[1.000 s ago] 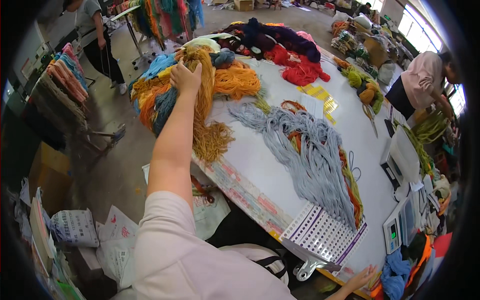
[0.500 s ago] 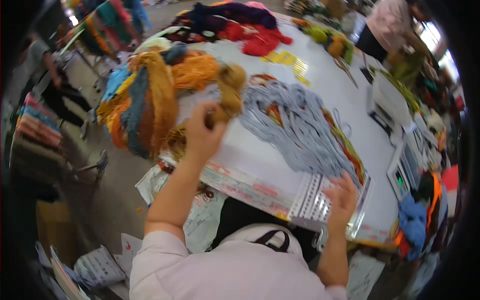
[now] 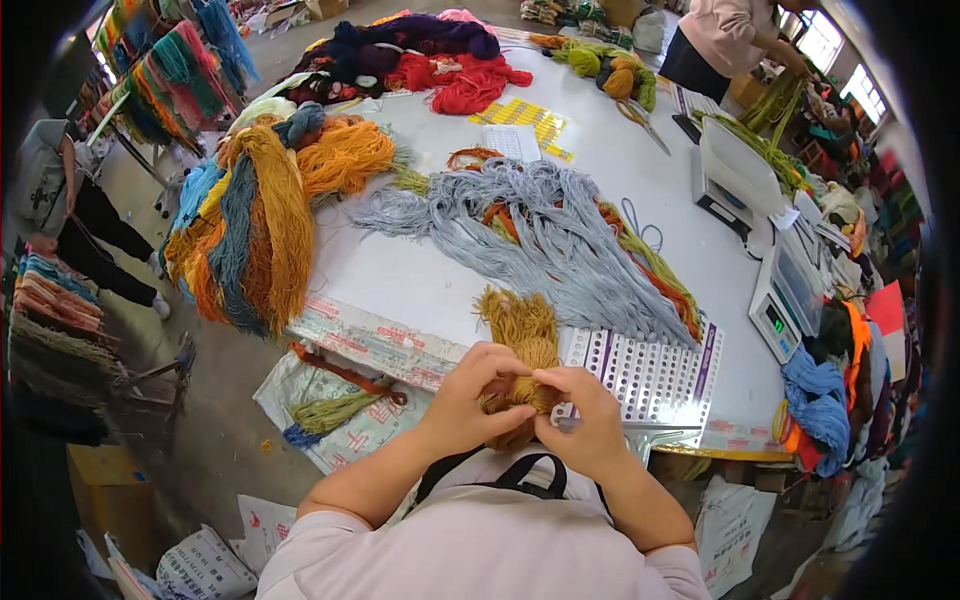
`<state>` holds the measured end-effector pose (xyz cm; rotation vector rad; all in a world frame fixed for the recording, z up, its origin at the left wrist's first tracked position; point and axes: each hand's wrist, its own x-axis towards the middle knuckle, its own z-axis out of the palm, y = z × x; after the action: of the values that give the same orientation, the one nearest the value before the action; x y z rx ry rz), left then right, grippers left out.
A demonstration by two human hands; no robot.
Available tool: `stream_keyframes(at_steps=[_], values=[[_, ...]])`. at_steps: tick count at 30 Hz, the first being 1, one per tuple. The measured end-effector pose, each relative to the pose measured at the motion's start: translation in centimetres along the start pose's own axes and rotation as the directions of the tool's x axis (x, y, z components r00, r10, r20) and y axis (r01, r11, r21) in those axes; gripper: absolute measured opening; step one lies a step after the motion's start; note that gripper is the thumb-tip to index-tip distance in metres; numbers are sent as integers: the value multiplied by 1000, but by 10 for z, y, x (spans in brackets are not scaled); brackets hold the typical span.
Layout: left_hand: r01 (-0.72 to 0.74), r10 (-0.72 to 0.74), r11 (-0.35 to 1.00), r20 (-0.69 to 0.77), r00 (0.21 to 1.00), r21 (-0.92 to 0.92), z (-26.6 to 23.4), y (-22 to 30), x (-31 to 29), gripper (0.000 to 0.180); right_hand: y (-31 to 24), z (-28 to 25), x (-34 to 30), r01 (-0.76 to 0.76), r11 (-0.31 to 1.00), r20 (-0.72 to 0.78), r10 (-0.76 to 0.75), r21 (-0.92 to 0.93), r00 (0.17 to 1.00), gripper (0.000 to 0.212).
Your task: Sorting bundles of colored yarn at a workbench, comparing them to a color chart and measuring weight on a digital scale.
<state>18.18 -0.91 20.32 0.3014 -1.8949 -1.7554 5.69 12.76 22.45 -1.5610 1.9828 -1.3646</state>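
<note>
Head view: we've got a gold yarn bundle (image 3: pixel 520 325) in both hands at the near edge of the tabletop (image 3: pixel 410 270), in front of our chest. Left hand (image 3: pixel 470 400): fingers curled and grasping the bundle. Right hand (image 3: pixel 590 420): fingers pinching it from the other side, thumbs close together. Frayed end points away from us; can't tell if it touches the tabletop. Just right of it we see a board with rows of holes (image 3: pixel 655 385); grey-blue yarn (image 3: pixel 570 250) spreads beyond, its ends reaching the board. Heaped gold, orange and blue hanks (image 3: pixel 275 220) hang over the left edge. Scale (image 3: pixel 775 315) sits right, scissors (image 3: pixel 642 125) far side, co-worker (image 3: pixel 715 45) past them.
</note>
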Motion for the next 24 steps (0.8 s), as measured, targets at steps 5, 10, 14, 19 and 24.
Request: stream_keyframes(at_steps=[5, 10, 14, 19, 24], values=[[42, -48, 989, 33, 998, 145, 5, -3, 9, 27, 13, -3, -9, -25, 999, -95, 27, 21, 995, 43], [19, -85, 920, 154, 984, 391, 8, -4, 23, 24, 25, 4, -5, -42, 981, -121, 19, -188, 992, 47], [115, -167, 947, 153, 974, 301, 6, -10, 38, 22, 29, 5, -6, 72, 951, -270, -158, -301, 950, 39], [419, -356, 809, 223, 907, -413, 16, -49, 44, 15, 10, -3, 13, 216, 933, -327, -307, -287, 894, 27], [883, -611, 209, 649, 454, -421, 38, -37, 36, 37, 33, -16, 24, -107, 961, -336, 192, 254, 922, 13]])
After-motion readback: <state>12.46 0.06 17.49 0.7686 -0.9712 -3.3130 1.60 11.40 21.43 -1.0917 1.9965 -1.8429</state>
